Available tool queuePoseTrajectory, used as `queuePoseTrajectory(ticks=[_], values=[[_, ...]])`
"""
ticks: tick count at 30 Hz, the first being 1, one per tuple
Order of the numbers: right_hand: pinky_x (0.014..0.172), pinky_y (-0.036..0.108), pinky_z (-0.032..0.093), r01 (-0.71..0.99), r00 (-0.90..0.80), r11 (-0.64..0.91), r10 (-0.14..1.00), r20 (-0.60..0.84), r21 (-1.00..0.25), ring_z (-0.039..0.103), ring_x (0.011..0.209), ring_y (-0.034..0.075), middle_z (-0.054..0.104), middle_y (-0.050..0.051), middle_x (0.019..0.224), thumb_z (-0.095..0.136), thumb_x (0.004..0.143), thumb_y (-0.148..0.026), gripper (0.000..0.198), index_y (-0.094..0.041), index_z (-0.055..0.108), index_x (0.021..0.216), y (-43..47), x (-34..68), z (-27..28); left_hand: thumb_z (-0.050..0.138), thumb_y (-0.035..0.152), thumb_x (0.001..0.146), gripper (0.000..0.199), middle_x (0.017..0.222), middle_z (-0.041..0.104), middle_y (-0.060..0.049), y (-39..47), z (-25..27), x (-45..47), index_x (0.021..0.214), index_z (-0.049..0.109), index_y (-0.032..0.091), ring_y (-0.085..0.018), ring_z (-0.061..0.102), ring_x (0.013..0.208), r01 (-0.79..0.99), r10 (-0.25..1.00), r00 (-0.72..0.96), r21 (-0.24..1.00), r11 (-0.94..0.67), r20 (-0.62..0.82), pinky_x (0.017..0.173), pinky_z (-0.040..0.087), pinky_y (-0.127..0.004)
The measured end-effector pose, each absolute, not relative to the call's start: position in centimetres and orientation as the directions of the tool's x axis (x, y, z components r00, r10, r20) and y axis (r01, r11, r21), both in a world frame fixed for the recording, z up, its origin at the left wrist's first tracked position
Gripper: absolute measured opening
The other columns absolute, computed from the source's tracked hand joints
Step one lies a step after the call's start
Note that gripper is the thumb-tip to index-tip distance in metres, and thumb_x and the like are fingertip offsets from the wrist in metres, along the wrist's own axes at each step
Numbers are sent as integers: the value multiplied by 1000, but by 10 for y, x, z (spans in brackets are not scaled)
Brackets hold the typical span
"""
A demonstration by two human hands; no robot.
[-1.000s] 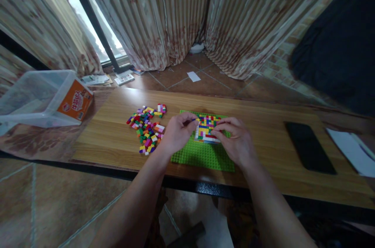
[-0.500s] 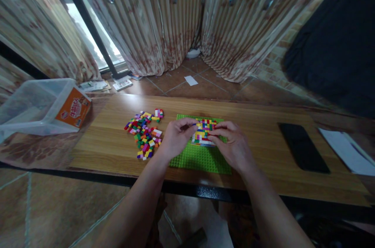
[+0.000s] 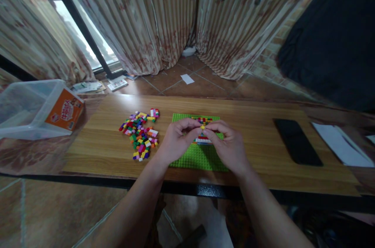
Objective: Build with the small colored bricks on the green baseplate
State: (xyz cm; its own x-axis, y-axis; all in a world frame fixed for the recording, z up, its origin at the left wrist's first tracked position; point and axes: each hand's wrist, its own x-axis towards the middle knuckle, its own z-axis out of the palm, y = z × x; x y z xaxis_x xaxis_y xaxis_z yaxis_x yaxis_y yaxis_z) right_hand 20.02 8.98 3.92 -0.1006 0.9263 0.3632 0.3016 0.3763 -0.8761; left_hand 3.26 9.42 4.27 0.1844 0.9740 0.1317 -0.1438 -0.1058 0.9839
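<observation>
My left hand (image 3: 180, 140) and my right hand (image 3: 225, 140) meet fingertip to fingertip over the middle of a green baseplate (image 3: 193, 160). Pinched between their thumbs and forefingers is a small yellow brick (image 3: 202, 127). Under the fingers, a block of many-coloured toy bricks (image 3: 205, 138) stands on the baseplate, largely hidden by both hands. To the left of my left hand, a loose pile of bricks (image 3: 141, 134) in pink, yellow, green, red, white and other colours is spread over the wooden table (image 3: 96, 134).
A clear plastic bin (image 3: 32, 111) with an orange label sits beyond the table's left end. On the right lie a black phone-like slab (image 3: 297, 140) and white paper (image 3: 341, 144). Striped curtains (image 3: 140, 25) hang behind the table.
My hands have come together from either side of the brick block, and a yellow brick now shows between their fingertips. The whole view has shifted slightly.
</observation>
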Motion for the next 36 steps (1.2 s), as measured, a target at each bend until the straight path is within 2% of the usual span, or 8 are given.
queuePoseTrajectory(ticks=[8,14,17,20,25,30,36], values=[[73,32,50,203,-108,295,954,278,-934,62,75,17,69,0,76,71,82,-34,13,-25,73,74,86,202,49,74,40,82,24,79,67,-2,93,47,31,86,70,17,-13,59,74,-85,956,232,983,-163,179,72,48,-25],[77,35,52,136,-141,263,959,244,-955,65,81,19,72,1,84,71,84,-37,13,-26,76,80,87,209,46,74,37,81,21,78,67,-1,94,49,29,85,71,17,-12,58,72,-123,956,232,980,-155,180,70,47,-24],[80,37,53,245,-83,317,948,306,-916,67,86,20,72,2,88,69,86,-35,12,-28,77,82,92,219,43,74,34,81,19,76,65,0,97,46,27,86,70,16,-10,56,68,-139,970,179,980,-139,163,65,45,-23],[84,39,52,397,-100,392,917,386,-830,66,90,21,72,3,92,64,90,-33,14,-28,77,86,95,229,39,73,32,80,18,70,63,1,100,43,26,84,69,15,-9,53,63,-101,982,118,985,-138,149,61,43,-22],[85,42,50,569,-165,405,909,384,-715,64,91,23,69,4,93,65,89,-33,13,-29,77,86,96,233,32,71,29,79,15,69,63,1,104,39,24,80,69,15,-10,53,63,-31,991,35,991,-128,129,60,42,-23],[87,43,49,624,-164,387,914,370,-679,62,92,23,68,3,94,68,87,-32,12,-29,77,81,96,229,29,70,30,79,15,68,62,1,106,35,23,80,69,15,-10,53,63,-8,994,13,994,-107,107,60,42,-23],[90,46,48,602,-94,344,927,364,-721,63,95,24,67,4,95,70,83,-33,10,-29,77,77,99,223,25,69,28,79,13,68,62,1,106,35,22,79,69,15,-10,52,63,5,995,19,995,-97,96,60,41,-23]])
